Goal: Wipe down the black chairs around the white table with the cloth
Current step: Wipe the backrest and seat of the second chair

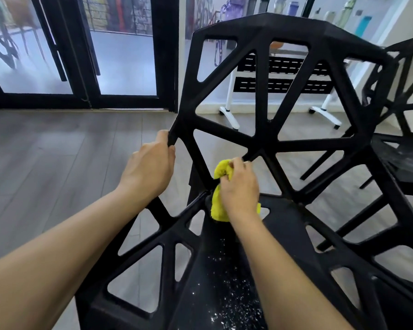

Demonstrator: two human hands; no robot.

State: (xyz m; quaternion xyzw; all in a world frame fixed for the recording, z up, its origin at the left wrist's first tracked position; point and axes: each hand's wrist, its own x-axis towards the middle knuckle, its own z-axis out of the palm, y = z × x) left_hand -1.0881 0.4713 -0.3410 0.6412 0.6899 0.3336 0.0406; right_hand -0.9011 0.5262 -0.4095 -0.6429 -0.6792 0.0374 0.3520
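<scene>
Left hand [150, 167] grips the chair [267, 139] frame's left edge; right hand [240, 186] clutches the yellow cloth [221, 172] against the backrest's base.

Yellow cloth [218, 208]; black chair [293, 36] speckled white.

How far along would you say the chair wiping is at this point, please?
Nothing looks finished. In hand: the right hand rubs the bunched yellow cloth where the black lattice plastic chair back meets its seat, while the left hand grips the frame. Left: white specks on the seat, and the second black chair, its seat smudged.
</scene>
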